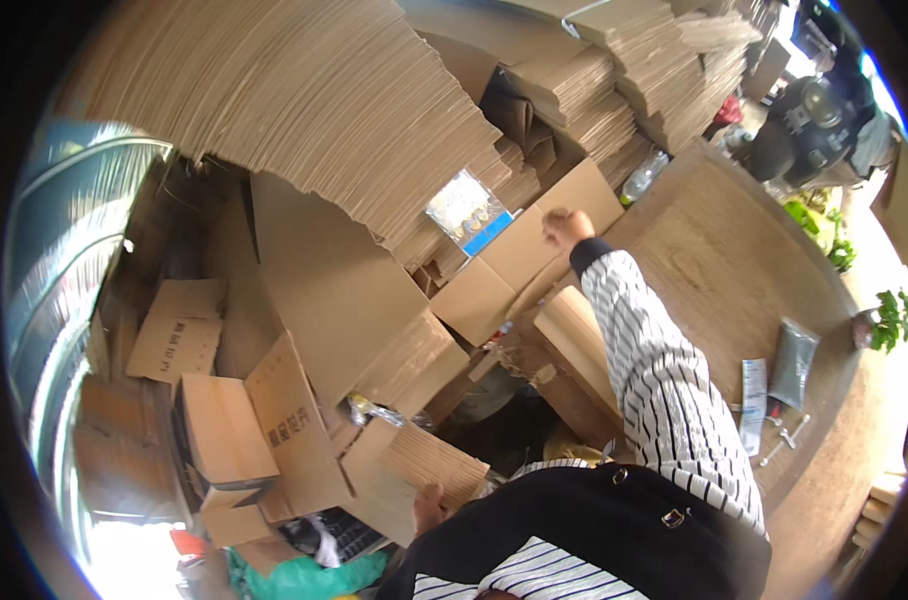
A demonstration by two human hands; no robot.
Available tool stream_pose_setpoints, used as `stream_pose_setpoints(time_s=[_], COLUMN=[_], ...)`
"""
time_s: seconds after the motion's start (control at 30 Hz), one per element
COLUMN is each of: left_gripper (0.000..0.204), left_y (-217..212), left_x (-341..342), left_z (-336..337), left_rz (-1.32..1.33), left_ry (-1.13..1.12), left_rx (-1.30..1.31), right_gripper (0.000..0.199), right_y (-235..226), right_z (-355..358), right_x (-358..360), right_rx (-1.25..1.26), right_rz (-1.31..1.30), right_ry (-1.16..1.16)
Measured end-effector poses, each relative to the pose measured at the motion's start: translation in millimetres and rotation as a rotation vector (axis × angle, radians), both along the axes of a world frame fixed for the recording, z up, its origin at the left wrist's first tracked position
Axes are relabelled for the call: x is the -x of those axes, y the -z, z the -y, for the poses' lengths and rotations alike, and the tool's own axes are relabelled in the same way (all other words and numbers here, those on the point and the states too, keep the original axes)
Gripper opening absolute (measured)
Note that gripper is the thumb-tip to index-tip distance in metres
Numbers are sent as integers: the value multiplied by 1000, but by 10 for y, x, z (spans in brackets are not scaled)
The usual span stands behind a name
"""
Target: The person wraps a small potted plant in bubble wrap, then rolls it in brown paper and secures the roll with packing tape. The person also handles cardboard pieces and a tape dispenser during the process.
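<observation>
- Reaching far forward, our right hand [566,227] is curled shut, its grip resting on the open cardboard box [534,250]; whether it pinches the flap edge we cannot tell.
- Our striped sleeve [664,385] runs from that hand back down to our body.
- Our left hand [428,506] sits low, well apart from the open box, touching a corrugated cardboard piece [429,462]; its fingers are hidden, so we cannot tell its grip.
- Just left of the open box lies a clear packet with a blue edge [468,212], leaning against the big stack of flattened cartons [304,100].
- Right of the open box spreads the brown counter [744,270].
- A clear plastic bottle [642,178] lies just beyond the open box, at the counter's far edge.
- A dark grey pouch [794,362] and a small white packet [753,405] lie on the counter, well to the right of the open box.
- Far below-left of the open box stand more folded boxes [244,430].
</observation>
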State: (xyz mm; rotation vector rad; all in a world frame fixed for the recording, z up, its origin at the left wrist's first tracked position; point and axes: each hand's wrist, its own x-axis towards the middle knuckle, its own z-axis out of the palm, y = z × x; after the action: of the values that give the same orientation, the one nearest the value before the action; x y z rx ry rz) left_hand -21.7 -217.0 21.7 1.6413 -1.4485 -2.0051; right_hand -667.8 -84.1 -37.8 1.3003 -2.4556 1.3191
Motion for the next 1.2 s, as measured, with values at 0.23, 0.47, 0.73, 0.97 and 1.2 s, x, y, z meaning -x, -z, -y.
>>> stream_pose_setpoints(time_s=[0.23,0.47,0.73,0.97,1.2], left_gripper=[28,29,29,30,31], left_y=[-527,-700,-758,-610,-572], left_x=[207,453,749,908,1314], left_z=[130,76,226,271,369], left_rz=[281,441,468,442,393], left_ry=[181,51,93,187,421], left_rx=[229,103,86,89,205], right_gripper=[22,37,36,24,14], right_y=[-50,-964,-743,-704,-486], right_z=[1060,1620,1604,914,221], right_x=[1464,1768,1765,731,391], right_rx=[147,-195,246,1237,1166], right_rz=[453,418,284,1033,995], right_ry=[385,667,819,368,458])
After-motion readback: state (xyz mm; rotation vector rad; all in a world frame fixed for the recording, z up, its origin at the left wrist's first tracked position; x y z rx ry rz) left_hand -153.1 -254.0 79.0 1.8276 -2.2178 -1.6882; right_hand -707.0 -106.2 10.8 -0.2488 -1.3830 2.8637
